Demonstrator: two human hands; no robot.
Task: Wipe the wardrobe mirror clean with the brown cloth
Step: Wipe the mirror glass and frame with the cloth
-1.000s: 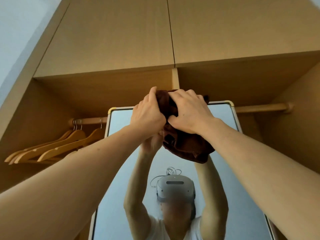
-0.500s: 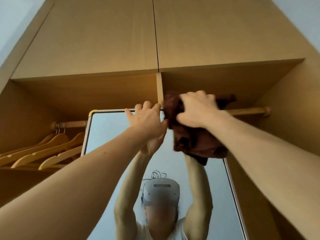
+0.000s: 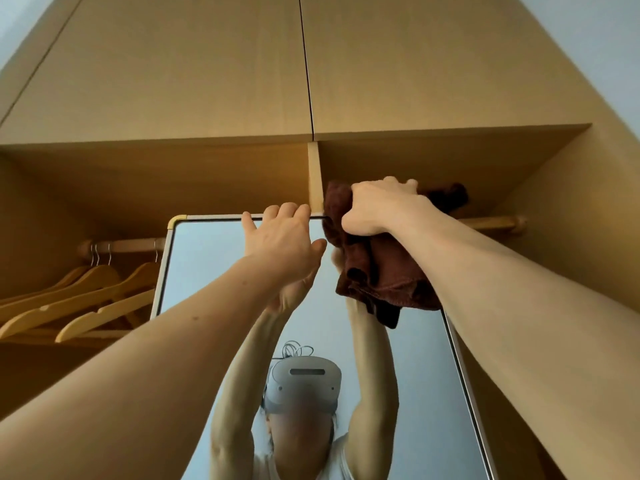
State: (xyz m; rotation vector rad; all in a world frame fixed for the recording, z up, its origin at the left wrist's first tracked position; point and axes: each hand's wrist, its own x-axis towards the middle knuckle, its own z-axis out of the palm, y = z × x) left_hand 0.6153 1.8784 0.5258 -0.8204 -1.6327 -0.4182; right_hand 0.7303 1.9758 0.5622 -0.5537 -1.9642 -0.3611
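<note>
Right hand [image 3: 377, 209] grips the brown cloth [image 3: 381, 275] atop the mirror [image 3: 207, 271]; left hand [image 3: 280, 244] presses flat beside it.

Mirror glass [image 3: 204, 265] lies open leftward; the divider [image 3: 315, 174] seemingly crowds its top.

Both arms are up high overhead, bare forearms stretched up and forward. The left hand [image 3: 280, 240] lies flat, fingers straight and close together, tips at the top edge of the mirror [image 3: 214, 271], thumb splayed out to the right. The right hand [image 3: 377, 209] is just beside it, a touch higher, fingers curled, gripping the bunched brown cloth [image 3: 381, 278].
</note>
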